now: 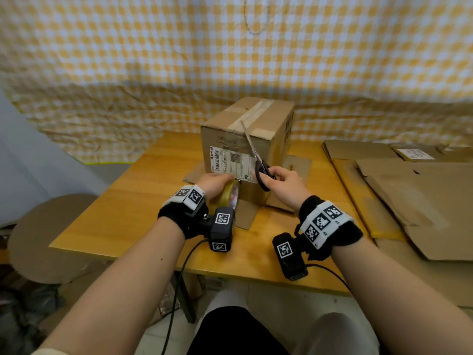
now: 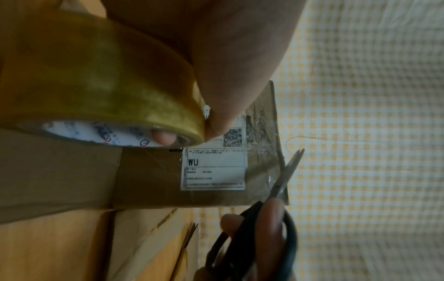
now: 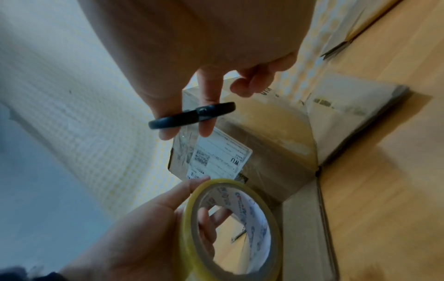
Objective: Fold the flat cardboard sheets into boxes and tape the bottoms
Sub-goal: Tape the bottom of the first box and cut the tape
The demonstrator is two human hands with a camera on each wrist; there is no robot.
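A folded cardboard box [image 1: 266, 116] stands upside down on the wooden table [image 1: 128, 213], its lower flaps spread flat. Tape runs along its top seam, and a white shipping label [image 1: 230, 162] is on its near face. My left hand [image 1: 215, 181] grips a yellowish tape roll [image 1: 227, 197] low against the box's front, one finger inside the core [image 2: 163, 137]. My right hand [image 1: 284, 183] holds black-handled scissors [image 1: 256, 155], blades pointing up along the box's front face. The roll [image 3: 230, 228] and the scissors' handle [image 3: 192, 115] show in the right wrist view.
Flat cardboard sheets [image 1: 409, 190] lie piled on the surface to the right. A yellow checked cloth [image 1: 230, 60] hangs behind the table. A round stool [image 1: 46, 234] stands at the left, and cables hang off the table's near edge.
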